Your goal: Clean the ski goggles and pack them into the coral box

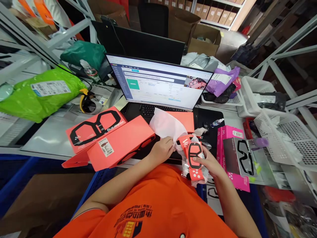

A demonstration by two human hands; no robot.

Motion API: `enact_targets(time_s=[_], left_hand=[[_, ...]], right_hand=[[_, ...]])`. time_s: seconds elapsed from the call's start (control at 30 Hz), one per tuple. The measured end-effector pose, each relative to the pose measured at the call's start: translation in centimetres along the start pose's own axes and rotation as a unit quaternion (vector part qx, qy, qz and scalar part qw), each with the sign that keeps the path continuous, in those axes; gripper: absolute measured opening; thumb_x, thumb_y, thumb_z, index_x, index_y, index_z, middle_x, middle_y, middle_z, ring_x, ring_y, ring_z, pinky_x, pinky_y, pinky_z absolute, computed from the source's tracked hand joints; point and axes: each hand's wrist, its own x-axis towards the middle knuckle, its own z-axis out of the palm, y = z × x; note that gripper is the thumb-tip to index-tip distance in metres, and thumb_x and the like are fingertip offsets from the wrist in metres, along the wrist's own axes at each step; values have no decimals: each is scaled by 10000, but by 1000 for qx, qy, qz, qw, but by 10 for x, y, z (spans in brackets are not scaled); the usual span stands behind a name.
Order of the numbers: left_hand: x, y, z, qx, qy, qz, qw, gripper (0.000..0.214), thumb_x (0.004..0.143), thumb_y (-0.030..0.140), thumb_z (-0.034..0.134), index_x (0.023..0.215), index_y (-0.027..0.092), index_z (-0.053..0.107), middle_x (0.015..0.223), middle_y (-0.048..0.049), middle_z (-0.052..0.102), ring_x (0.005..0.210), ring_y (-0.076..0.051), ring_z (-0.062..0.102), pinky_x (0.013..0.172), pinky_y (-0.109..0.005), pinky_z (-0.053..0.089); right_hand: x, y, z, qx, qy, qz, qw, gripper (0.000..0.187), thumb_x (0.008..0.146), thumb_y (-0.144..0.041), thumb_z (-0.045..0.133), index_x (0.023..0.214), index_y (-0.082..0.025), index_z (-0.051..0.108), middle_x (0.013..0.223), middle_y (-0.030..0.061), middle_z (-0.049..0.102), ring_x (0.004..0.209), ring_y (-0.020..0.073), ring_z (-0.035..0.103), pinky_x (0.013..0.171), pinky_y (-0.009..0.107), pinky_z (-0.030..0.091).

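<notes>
My left hand (pixel 162 149) is closed, its fingertips pinching the edge of a sheet of white tissue paper (pixel 167 124) that spreads up toward the keyboard. In my right hand (pixel 210 162) is a coral goggles package (pixel 194 152), printed with a black goggle outline and white dots. Clear plastic and more tissue surround it, hiding what lies inside. My right thumb rests on its printed face. To the left, an opened coral box (pixel 121 142) with a barcode label leans against another coral box (pixel 97 127) bearing a goggle outline.
A monitor (pixel 160 82) stands behind a black keyboard (pixel 158 109). Pink box (pixel 223 138) and grey goggle-printed box (pixel 236 155) lie at right, near white baskets (pixel 292 135). A green parcel (pixel 42 91) and a bottle (pixel 90 71) are at left; a purple parcel (pixel 223 81) sits behind.
</notes>
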Motion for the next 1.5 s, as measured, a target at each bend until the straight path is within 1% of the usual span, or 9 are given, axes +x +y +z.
enact_targets(time_s=[0.23, 0.57, 0.73, 0.87, 1.07, 1.13, 1.23, 1.33, 1.5], left_hand=[[5, 8, -2, -28, 20, 92, 995, 161, 967, 179, 507, 858, 180, 625, 1315, -170, 611, 1259, -272, 566, 1038, -458, 532], [-7, 2, 7, -35, 25, 84, 995, 164, 945, 168, 551, 784, 180, 579, 1327, -176, 503, 1247, -275, 503, 1024, -458, 520], [-6, 6, 15, -15, 19, 116, 993, 155, 921, 160, 574, 771, 178, 609, 1301, -155, 488, 1222, -278, 486, 1005, -445, 509], [0, 9, 17, 20, 29, 150, 988, 124, 910, 188, 588, 800, 195, 646, 1252, -128, 518, 1188, -285, 497, 976, -456, 495], [3, 16, 13, 29, 44, 175, 983, 96, 903, 192, 617, 807, 198, 617, 1227, -117, 518, 1192, -285, 501, 1015, -483, 460], [3, 18, 9, 28, 37, 170, 984, 93, 902, 181, 620, 811, 198, 605, 1258, -120, 506, 1218, -291, 491, 1031, -498, 450], [7, 19, 1, 8, 12, 160, 987, 96, 913, 169, 587, 820, 193, 593, 1348, -135, 480, 1289, -311, 453, 1077, -541, 421], [17, 17, -10, -19, -30, 137, 990, 160, 931, 163, 536, 779, 184, 581, 1432, -142, 436, 1350, -323, 405, 1100, -555, 404], [37, 23, -24, 12, -111, 176, 978, 170, 926, 162, 555, 782, 195, 640, 1399, -129, 450, 1347, -322, 392, 1130, -570, 370]], right_hand=[[-18, -25, 30, -384, 53, -3, 922, 741, 753, -397, 744, 1421, -229, 473, 1201, 103, 725, 1051, 323, 697, 852, 386, 493], [-34, -35, 56, -580, 77, 14, 811, 643, 896, -322, 605, 1489, -180, 400, 1214, 171, 674, 865, 315, 727, 665, 347, 449], [-29, -31, 63, -567, 65, 16, 821, 691, 880, -249, 599, 1524, -170, 361, 1202, 176, 677, 892, 313, 727, 680, 353, 470], [-11, -28, 41, -465, 55, 42, 882, 930, 759, -378, 751, 1558, -195, 313, 1155, 152, 721, 978, 371, 718, 785, 412, 500], [21, -4, 2, -55, -26, 22, 998, 967, 620, -385, 810, 1473, -174, 406, 1335, 147, 648, 1163, 297, 652, 907, 381, 519], [23, 1, 2, -1, -60, 19, 998, 1007, 604, -391, 816, 1487, -164, 387, 1364, 151, 630, 1176, 285, 644, 896, 367, 524], [15, -7, 13, -188, -36, 5, 981, 1166, 600, -382, 850, 1592, -200, 265, 1289, 145, 679, 1113, 318, 670, 868, 383, 502], [1, -26, 28, -372, -25, -14, 928, 1225, 691, -412, 796, 1648, -188, 65, 1122, 147, 750, 989, 354, 714, 785, 379, 481], [-2, -46, 46, -447, -37, -83, 890, 1129, 792, -382, 680, 1647, -142, -19, 1097, 163, 759, 919, 333, 726, 747, 362, 474]])
